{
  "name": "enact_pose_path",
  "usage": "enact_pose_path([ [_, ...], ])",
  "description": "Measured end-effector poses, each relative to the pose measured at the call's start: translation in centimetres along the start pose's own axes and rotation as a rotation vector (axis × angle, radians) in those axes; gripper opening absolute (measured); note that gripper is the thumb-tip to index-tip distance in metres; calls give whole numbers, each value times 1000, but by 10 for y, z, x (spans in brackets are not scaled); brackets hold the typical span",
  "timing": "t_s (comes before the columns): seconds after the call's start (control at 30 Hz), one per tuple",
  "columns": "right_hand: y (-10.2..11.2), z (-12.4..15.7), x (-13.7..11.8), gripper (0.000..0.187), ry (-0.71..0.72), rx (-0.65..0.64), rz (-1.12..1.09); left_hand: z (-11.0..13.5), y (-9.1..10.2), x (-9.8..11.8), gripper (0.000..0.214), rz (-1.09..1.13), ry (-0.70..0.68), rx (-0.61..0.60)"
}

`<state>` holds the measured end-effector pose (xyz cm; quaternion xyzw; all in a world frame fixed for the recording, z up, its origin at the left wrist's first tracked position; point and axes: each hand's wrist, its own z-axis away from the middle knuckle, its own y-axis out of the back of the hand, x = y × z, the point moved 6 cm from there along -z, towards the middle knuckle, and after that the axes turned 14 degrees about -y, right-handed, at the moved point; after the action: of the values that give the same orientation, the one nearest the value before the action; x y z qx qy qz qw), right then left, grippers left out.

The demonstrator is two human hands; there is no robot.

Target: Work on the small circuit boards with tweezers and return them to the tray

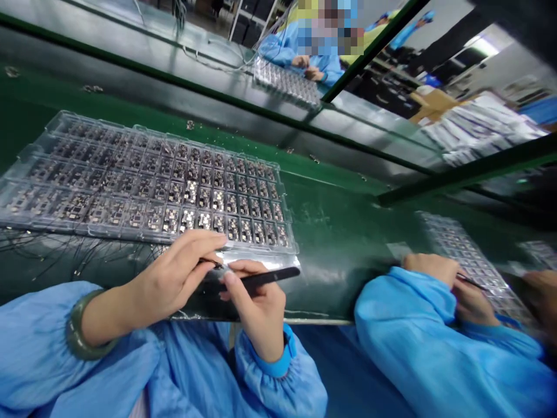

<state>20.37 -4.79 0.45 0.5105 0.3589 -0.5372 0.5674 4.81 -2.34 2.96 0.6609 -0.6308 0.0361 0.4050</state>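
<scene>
My left hand is closed, its thumb and fingers pinching a small circuit board that is mostly covered by the fingers. Close beside it, my right hand grips black tweezers, their blunt end pointing right and their tips hidden near the board. Both hands meet just in front of a clear plastic tray with many pockets, each carrying a small circuit board. Several thin black wires with tiny connectors lie along the tray's front edge, left of my left hand.
The green table mat extends right. There a co-worker's hands work near another tray. A green frame bar crosses behind my tray; a small loose part lies before it. Another person sits across, with a tray.
</scene>
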Motion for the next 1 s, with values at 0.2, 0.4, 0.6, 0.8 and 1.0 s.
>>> enact_pose_path([
  [0.2,-10,-8,2,14,-12,26,-10,8,-5,-11,42,135,100,-73],
  [0.4,-14,-14,12,15,-101,22,-68,11,1,-21,31,148,178,-38],
  [0.6,0,-15,25,18,-176,119,-209,15,-7,-17,14,55,68,-329],
  [0.8,12,-13,29,17,-150,181,-281,28,-30,-19,17,-308,-50,-668],
  [1.0,14,-8,27,15,-191,84,-218,21,-17,-21,23,-115,52,-457],
])
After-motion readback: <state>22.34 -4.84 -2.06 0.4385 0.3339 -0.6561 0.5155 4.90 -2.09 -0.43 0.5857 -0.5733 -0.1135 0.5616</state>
